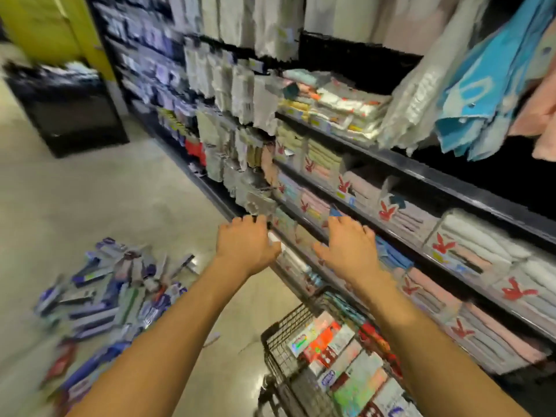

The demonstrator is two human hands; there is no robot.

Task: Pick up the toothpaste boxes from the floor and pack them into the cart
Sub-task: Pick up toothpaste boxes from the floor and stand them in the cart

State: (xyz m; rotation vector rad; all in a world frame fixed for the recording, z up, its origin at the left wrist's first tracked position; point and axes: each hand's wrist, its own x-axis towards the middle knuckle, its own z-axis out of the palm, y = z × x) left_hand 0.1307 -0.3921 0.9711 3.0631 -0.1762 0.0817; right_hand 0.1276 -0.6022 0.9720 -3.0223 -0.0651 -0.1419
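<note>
Two bare forearms are stretched forward from the bottom edge, with both hands held in the air over the aisle, apart from each other. The left hand (245, 246) is seen from the back, its fingers loosely bent downward; nothing is gripped in it. The right hand (346, 248) is spread, fingers relaxed and parted — likewise nothing is held. Whether the shelf edge behind them is touched cannot be told through the blur.

The toothpaste boxes (114, 296) are heaped on the floor (90, 191) at lower left, well apart from either hand — a loose pile, mostly blue and purple, with a few red ones at its near end. The cart (281, 335), of black wire, is placed at lower right below the right forearm, just beside the shelving (451, 188); flat boxes (340, 353) are packed in it in rows. Folded towels (469, 236) are stacked on the shelves, and cloths (487, 79) are hung above. A black stand (69, 115) is seen far off at upper left, beside a yellow pillar (54, 25).
</note>
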